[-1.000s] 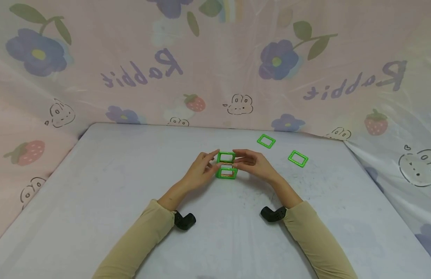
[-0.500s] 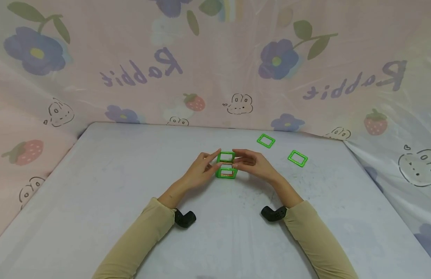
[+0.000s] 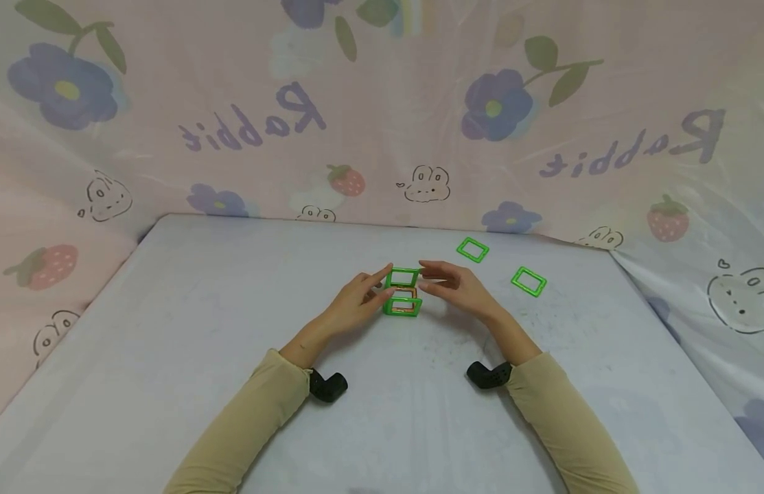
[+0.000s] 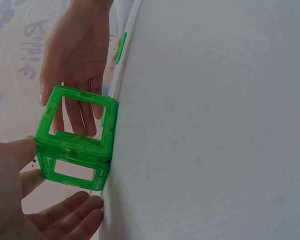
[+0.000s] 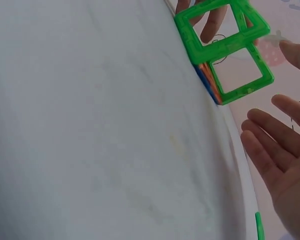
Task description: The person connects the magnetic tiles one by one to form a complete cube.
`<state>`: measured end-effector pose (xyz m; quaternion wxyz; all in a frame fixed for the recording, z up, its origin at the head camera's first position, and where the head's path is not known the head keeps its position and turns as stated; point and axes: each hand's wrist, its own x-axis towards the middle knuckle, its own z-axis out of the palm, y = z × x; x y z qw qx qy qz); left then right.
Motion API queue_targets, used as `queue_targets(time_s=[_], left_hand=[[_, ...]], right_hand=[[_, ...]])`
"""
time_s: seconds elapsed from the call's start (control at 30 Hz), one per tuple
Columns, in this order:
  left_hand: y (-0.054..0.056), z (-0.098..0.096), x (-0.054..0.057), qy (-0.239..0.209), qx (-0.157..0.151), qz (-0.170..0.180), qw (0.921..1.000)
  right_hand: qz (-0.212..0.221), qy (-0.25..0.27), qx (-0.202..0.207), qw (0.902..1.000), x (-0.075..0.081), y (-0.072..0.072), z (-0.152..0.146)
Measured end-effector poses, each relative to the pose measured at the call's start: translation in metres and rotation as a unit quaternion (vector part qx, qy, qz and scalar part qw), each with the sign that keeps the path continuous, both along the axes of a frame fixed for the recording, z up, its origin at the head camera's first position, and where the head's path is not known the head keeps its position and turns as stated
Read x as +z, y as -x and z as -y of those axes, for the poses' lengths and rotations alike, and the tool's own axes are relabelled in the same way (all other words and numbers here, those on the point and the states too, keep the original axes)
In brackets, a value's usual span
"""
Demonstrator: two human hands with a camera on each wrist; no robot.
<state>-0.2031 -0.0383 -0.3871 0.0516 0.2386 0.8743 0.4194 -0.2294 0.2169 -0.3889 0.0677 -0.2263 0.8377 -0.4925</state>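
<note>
A small box of green magnetic tiles (image 3: 403,313) stands mid-table in the head view, its top and right side uncovered. Inside it an orange tile edge (image 3: 415,293) shows; low on the box in the right wrist view are orange and blue edges (image 5: 208,82). My left hand (image 3: 357,302) holds the box's left tile, thumb at the near edge and index finger at the far top corner. Its other fingers extend free beneath in the left wrist view. My right hand (image 3: 456,285) is just right of the box, fingers extended and a gap between them and the tiles.
Two loose green tiles lie flat at the back right, one farther back (image 3: 469,256) and one nearer (image 3: 526,288). A printed cloth wall (image 3: 369,116) rises behind the white table (image 3: 233,288). A black device (image 3: 328,387) sits at each wrist.
My right hand has let go of the box's right side and drawn slightly to the right. My left hand keeps its hold; the loose tiles stay where they were.
</note>
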Motion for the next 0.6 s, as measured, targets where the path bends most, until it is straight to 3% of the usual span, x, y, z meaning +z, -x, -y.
queue_targets(time_s=[0.6], left_hand=[[0.001,0.001,0.0,-0.007,-0.01,-0.004,0.9999]], right_hand=[[0.017,0.003,-0.061,0.998,0.0,0.013,-0.012]])
